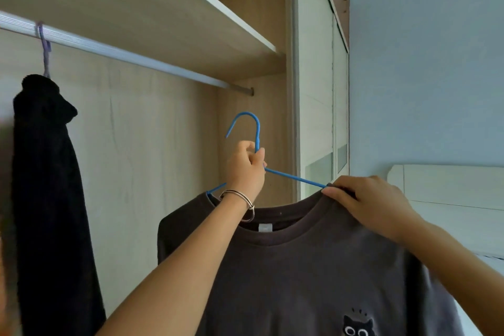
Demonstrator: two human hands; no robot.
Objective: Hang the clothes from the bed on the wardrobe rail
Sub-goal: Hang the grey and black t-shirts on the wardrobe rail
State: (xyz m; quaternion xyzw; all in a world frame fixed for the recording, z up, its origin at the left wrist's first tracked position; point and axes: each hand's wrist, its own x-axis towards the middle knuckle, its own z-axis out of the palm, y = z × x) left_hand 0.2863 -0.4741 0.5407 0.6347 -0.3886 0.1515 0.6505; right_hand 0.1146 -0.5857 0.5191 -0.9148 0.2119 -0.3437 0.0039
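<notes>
One dark grey T-shirt with a little cat print is on one blue hanger, up in the air below the right end of the rail and not hooked on. Left hand is curled round the hanger's neck, and right hand pinches the collar against the hanger's arm. So two hangers, two garments: the purple hanger sits near the rail's left end carrying a black garment. It's a light wood wardrobe with one shelf above the rail and a pale blue wall on the right.
</notes>
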